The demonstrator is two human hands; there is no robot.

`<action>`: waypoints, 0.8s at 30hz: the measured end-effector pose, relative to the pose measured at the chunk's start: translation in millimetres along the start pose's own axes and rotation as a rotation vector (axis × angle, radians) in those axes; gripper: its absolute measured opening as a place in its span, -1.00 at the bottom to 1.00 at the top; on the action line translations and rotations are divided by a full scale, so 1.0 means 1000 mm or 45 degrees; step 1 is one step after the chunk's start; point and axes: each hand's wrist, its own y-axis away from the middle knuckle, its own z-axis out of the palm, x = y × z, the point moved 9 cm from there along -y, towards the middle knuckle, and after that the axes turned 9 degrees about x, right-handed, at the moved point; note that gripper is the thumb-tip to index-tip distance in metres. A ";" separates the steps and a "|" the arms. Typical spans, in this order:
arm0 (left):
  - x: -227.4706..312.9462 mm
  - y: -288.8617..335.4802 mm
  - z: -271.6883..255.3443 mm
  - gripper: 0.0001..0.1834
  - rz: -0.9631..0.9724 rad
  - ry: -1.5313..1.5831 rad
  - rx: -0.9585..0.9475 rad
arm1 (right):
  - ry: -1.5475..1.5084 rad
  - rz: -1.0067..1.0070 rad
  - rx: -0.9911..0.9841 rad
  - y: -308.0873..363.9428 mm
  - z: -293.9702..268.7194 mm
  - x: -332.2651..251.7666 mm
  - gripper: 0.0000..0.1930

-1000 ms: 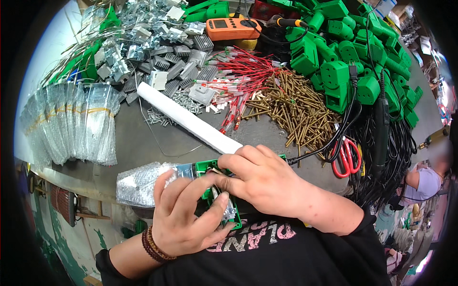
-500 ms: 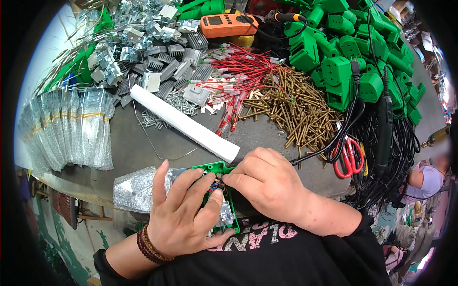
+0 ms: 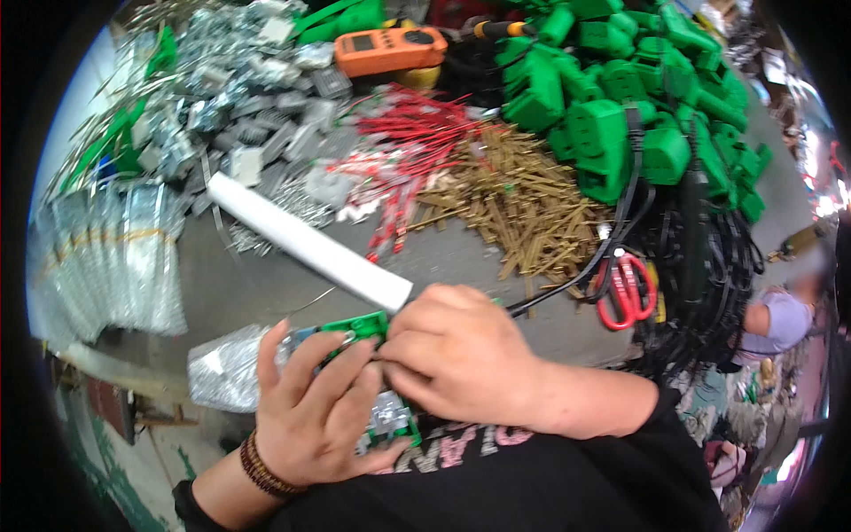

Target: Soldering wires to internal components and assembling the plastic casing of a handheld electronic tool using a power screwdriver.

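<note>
An open green plastic housing lies at the near edge of the table, with metal parts inside. My left hand is spread across it, thumb low at its near end and fingertips over its middle. My right hand pinches at the housing's inner side, beside the left fingertips. What the pinch holds is hidden behind the fingers. To the left of the housing, partly behind my left fingers, sits a bubble-wrapped piece. A white bar slants down toward my right knuckles.
Brass screws, red-wired parts and grey metal blocks are heaped behind. Green plastic housings pile at the right, near red scissors and black cables. An orange multimeter stands at the back; bubble-wrap bags lie left.
The whole view has shifted, so the table things sit further left, with some blur. Both hands stay at the green housing, and the right fingers now cover the wires seen inside it before.
</note>
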 end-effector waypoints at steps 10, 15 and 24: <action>0.000 0.002 -0.001 -0.23 0.029 0.003 -0.002 | -0.109 0.056 0.143 -0.005 -0.005 0.009 -0.83; -0.001 0.001 0.002 -0.21 0.006 -0.008 -0.019 | 0.043 0.030 0.056 -0.004 0.001 0.002 -0.85; 0.000 0.004 -0.002 -0.24 -0.027 -0.007 0.051 | 0.088 0.103 -0.101 -0.016 0.014 0.007 -0.85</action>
